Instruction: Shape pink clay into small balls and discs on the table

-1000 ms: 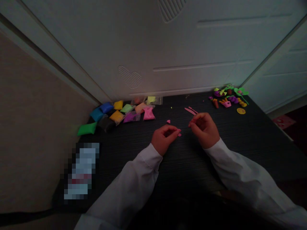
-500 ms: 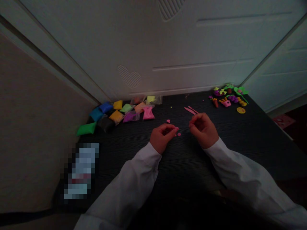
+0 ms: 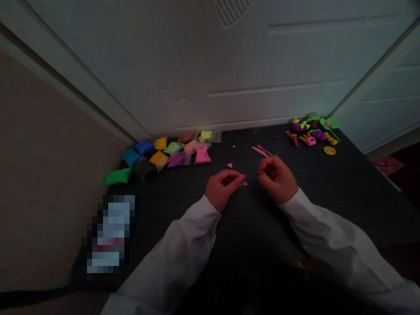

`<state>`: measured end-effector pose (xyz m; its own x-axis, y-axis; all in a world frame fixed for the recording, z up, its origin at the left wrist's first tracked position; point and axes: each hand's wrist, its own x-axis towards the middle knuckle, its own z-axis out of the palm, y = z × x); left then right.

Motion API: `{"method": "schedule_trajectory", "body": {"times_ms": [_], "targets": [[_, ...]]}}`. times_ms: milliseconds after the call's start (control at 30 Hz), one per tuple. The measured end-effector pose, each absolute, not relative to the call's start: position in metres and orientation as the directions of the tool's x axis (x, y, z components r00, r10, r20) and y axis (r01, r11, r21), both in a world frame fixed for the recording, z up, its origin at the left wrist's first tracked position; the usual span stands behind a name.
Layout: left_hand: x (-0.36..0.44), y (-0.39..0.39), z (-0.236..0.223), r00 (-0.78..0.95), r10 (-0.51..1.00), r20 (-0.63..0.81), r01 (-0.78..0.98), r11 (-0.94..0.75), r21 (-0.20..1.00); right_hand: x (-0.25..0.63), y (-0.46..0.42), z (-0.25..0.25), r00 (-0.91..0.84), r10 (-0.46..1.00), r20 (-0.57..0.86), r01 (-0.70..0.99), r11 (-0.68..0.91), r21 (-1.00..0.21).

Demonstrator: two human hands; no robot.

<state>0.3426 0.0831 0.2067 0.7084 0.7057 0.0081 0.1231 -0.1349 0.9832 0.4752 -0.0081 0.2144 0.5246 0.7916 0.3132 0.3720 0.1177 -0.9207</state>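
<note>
Over the middle of the dark table (image 3: 236, 218), my left hand (image 3: 222, 188) pinches a small piece of pink clay (image 3: 242, 176) between thumb and fingertips. A flat pink clay disc (image 3: 245, 184) lies just below those fingertips, with another pink bit partly hidden beside it. Behind the left hand sits a small pink clay lump (image 3: 229, 166). To the right, my right hand (image 3: 277, 178) is closed, thumb against curled fingers; whatever it may hold is hidden. Just beyond its fingertips lie pink modelling tools (image 3: 260, 151), one shaped like a knife.
Bags of coloured clay (image 3: 159, 159) lie along the back left. Finished clay figures (image 3: 311, 133), among them a green flower (image 3: 330, 124), crowd the back right corner. A blurred-out flat object (image 3: 111, 234) is at the left edge. A white panelled door (image 3: 262, 61) rises behind the table.
Almost nothing differs. Both hands keep their places, with only a slight shift of the fingers and of the whole view.
</note>
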Motion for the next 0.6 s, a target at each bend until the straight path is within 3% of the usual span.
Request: {"method": "schedule_trajectory", "body": {"times_ms": [133, 300, 600], "targets": [[0.3427, 0.0827, 0.2066, 0.713, 0.701, 0.004, 0.114, -0.121, 0.986, 0.4756, -0.009, 0.2139, 0.511, 0.795, 0.327, 0.439, 0.085, -0.894], [0.3432, 0.0827, 0.208, 0.715, 0.699, -0.002, 0.113, -0.114, 0.987, 0.474, -0.0094, 0.2127, 0.442, 0.802, 0.401, 0.498, 0.153, -0.854], [0.3434, 0.0826, 0.2092, 0.712, 0.702, -0.005, 0.131, -0.125, 0.984, 0.4733, -0.0087, 0.2102, 0.437, 0.819, 0.373, 0.424, 0.179, -0.888]]}}
